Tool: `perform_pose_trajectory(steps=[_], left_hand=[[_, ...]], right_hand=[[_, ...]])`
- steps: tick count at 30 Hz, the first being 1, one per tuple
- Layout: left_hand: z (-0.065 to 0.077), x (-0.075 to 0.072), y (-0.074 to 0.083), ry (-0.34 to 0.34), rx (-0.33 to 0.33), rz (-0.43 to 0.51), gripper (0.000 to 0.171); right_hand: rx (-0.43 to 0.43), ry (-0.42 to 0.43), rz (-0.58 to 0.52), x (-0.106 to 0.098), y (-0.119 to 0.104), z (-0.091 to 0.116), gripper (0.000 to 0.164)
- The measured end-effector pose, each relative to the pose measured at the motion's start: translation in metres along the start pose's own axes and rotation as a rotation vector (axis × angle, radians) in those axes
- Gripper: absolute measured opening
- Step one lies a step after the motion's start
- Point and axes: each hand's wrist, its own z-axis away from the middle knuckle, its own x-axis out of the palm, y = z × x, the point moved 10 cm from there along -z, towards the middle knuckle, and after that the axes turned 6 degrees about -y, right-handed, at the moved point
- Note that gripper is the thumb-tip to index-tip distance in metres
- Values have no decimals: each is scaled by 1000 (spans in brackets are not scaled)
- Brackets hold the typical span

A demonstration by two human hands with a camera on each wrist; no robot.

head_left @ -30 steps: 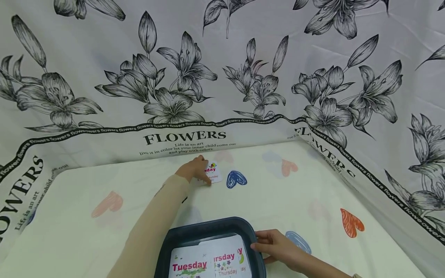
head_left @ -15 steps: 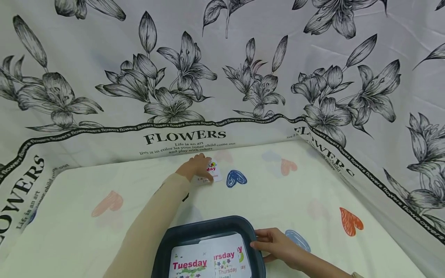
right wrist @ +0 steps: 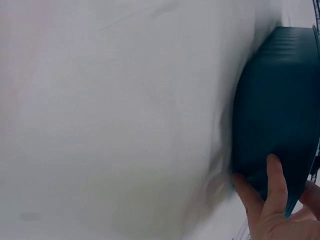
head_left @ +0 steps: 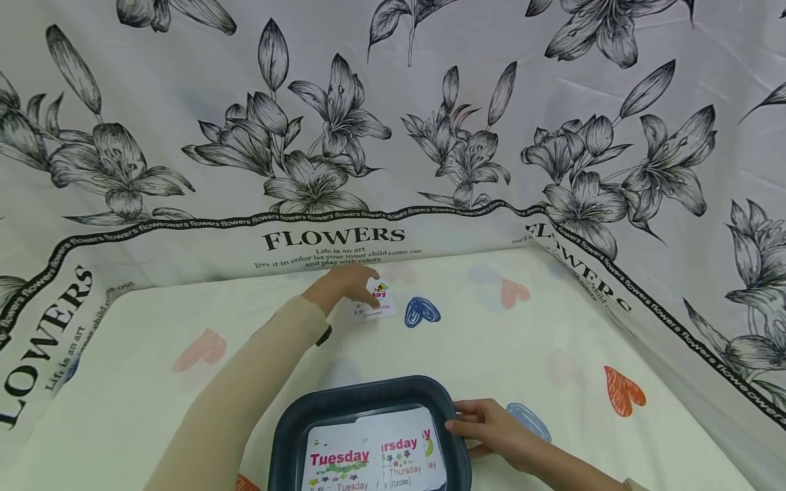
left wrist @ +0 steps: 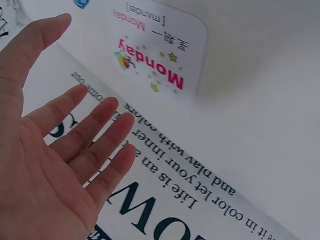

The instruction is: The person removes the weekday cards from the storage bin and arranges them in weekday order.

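Note:
A white Monday card (left wrist: 160, 55) with pink lettering and small stars lies on the cloth near the back wall. Beside it is my left hand (head_left: 344, 286), fingers spread and holding nothing; in the left wrist view the card shows past the fingertips (left wrist: 127, 120). In the head view this hand covers the card's left part. My right hand (head_left: 494, 433) grips the right side of a dark plastic tray (head_left: 368, 392), thumb at the rim and fingers against the outer wall (right wrist: 272, 110). Inside the tray lie overlapping cards, among them a Tuesday card (head_left: 338, 440) and a Thursday card (head_left: 402, 458).
The pale cloth (head_left: 503, 361) under everything is printed with hearts, including a dark blue heart (head_left: 422, 311) right of the Monday card. Behind it rises a flower-printed fabric wall (head_left: 334, 239), which turns a corner at the right. My left sleeve (head_left: 245, 382) passes left of the tray.
My left hand has drawn slightly back leftward, baring more of the Monday card, which stays on the cloth. The head view has shifted a little. My right hand keeps its grip on the tray.

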Motion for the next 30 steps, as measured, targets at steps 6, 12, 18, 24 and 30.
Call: perform_pose_trajectory(steps=[6, 12, 18, 24, 30], left_hand=[[18, -2, 6, 40, 15, 22, 67], [50, 1, 10, 69, 50, 34, 60], [85, 9, 5, 164, 82, 91, 55], [118, 12, -3, 233, 64, 132, 52], [151, 11, -3, 322, 63, 135, 50]], right_hand=[[-15, -14, -15, 1, 0, -1, 52], [-9, -18, -23, 1, 3, -2, 52], [12, -11, -23, 1, 4, -3, 52], [27, 0, -20, 1, 6, -2, 55], [17, -12, -17, 2, 5, -1, 53]])
